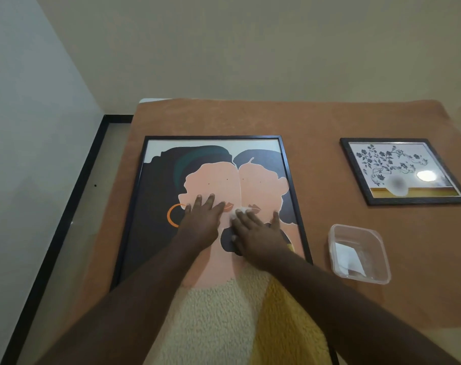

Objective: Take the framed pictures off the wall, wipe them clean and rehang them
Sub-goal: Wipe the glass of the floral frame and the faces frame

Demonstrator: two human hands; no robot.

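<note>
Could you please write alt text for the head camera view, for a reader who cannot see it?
A right hand presses a white wipe onto a large framed picture lying on a brown cloth, while the left hand rests flat on it. A clear tub and a small framed picture lie to the right.

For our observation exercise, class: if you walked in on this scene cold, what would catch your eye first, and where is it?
First, the large framed picture of two faces, lying flat on the brown cloth, with the left hand spread flat on it and the right hand pressing a white wipe at its middle. To its right lie a clear plastic tub and, farther back, a small floral framed picture.
</note>
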